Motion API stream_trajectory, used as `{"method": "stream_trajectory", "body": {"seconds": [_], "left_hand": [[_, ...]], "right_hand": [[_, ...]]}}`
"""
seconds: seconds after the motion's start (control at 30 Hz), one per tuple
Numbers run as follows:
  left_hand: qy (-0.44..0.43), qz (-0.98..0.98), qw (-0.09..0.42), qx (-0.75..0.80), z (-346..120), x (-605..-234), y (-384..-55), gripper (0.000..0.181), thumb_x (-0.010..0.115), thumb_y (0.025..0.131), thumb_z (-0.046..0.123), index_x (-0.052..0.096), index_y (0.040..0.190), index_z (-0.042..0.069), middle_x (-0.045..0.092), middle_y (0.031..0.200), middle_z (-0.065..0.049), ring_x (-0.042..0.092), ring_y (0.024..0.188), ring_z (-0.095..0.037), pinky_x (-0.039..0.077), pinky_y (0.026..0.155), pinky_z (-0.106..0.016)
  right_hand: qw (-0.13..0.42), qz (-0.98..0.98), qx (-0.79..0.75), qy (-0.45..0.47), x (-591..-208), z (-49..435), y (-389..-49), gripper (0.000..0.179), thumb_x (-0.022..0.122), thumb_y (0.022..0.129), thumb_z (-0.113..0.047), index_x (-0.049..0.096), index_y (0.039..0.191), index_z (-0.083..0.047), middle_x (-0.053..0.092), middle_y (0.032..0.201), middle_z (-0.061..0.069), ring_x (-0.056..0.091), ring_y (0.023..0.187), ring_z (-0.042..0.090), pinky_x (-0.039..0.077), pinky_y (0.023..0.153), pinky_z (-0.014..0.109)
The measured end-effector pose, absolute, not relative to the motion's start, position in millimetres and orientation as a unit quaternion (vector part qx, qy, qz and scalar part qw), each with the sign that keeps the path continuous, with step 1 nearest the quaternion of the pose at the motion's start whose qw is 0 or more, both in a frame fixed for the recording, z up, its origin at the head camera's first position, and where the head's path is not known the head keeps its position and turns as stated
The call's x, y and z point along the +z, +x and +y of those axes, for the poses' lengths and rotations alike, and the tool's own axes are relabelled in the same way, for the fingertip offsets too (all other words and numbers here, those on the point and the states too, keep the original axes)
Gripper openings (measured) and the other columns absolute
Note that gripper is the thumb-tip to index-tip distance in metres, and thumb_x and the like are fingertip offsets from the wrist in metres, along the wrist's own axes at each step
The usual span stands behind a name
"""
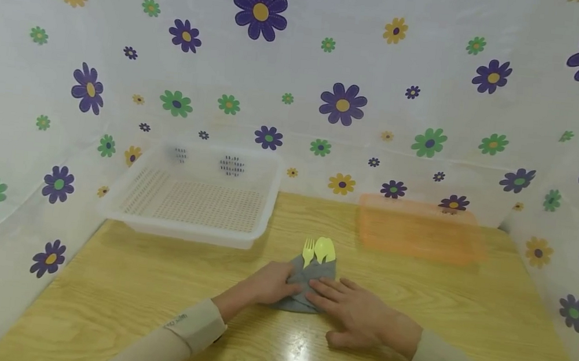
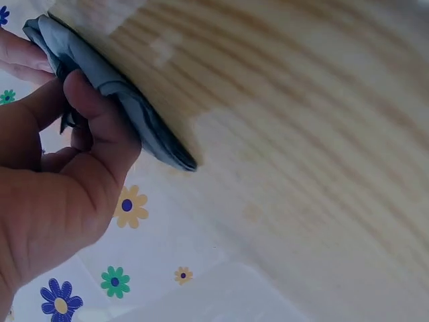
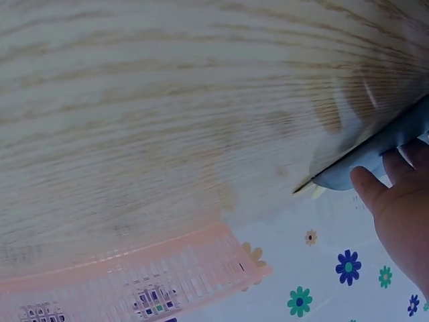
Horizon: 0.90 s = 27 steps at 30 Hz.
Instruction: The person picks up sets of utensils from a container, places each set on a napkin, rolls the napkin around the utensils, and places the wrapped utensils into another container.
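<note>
A grey cloth napkin (image 1: 300,304) lies folded into a pouch on the wooden table. Out of its far end stick the tops of a yellow-green fork (image 1: 309,250), a spoon (image 1: 321,248) and a third piece (image 1: 331,251) partly behind the spoon; their lower parts are hidden in the cloth. At the left edge my left hand (image 1: 270,284) pinches the cloth with thumb and fingers, seen closer in the left wrist view. My right hand (image 1: 360,316) rests on the napkin's right side, fingers extended, thumb spread toward me. The right wrist view shows its fingertips (image 3: 365,181) on the cloth.
A white perforated basket (image 1: 249,239) stands at the back left of the table (image 1: 445,300). At the back right is a shallow orange basket (image 1: 419,248). A white flower-printed sheet (image 1: 301,59) hangs behind and along both sides.
</note>
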<state>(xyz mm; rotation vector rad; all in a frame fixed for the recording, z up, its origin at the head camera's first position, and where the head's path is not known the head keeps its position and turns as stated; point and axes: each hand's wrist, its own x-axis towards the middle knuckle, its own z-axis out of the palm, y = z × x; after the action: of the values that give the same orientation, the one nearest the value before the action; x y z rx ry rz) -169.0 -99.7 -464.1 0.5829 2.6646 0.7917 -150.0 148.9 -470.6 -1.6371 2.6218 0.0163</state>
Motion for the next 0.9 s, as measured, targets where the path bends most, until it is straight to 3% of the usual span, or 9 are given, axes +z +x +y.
{"method": "stream_trajectory", "body": {"seconds": [0.4,0.73,0.9], "left_hand": [[0.265,0.898,0.167,0.309,-103.6,-463.3,-170.4,0.046,0.068,0.090,0.009,0.037,0.057,0.015,0.031,0.051,0.009,0.033,0.048,-0.005,0.027,0.046,-0.019],[0.300,0.894,0.156,0.295,-106.2,-466.6,-172.2,0.050,0.075,0.082,0.007,0.036,0.053,0.018,0.029,0.048,0.013,0.029,0.045,-0.003,0.024,0.044,-0.018],[0.274,0.904,0.157,0.289,-105.9,-468.1,-173.1,0.040,0.077,0.083,0.009,0.045,0.059,0.013,0.037,0.055,0.008,0.037,0.052,-0.008,0.030,0.048,-0.021]], "right_hand": [[0.030,0.847,-0.014,-0.531,-473.7,149.2,-151.2,0.075,0.055,0.093,-0.048,0.031,0.156,-0.017,0.023,0.164,0.003,0.024,0.149,0.023,0.031,0.115,0.049],[0.027,0.848,-0.029,-0.529,-475.6,147.0,-151.9,0.072,0.055,0.096,-0.048,0.031,0.156,-0.015,0.026,0.163,0.004,0.025,0.149,0.021,0.030,0.115,0.048],[0.043,0.852,-0.031,-0.520,-475.0,145.8,-152.0,0.071,0.051,0.098,-0.050,0.029,0.157,-0.017,0.023,0.164,0.003,0.022,0.150,0.020,0.027,0.117,0.048]]}}
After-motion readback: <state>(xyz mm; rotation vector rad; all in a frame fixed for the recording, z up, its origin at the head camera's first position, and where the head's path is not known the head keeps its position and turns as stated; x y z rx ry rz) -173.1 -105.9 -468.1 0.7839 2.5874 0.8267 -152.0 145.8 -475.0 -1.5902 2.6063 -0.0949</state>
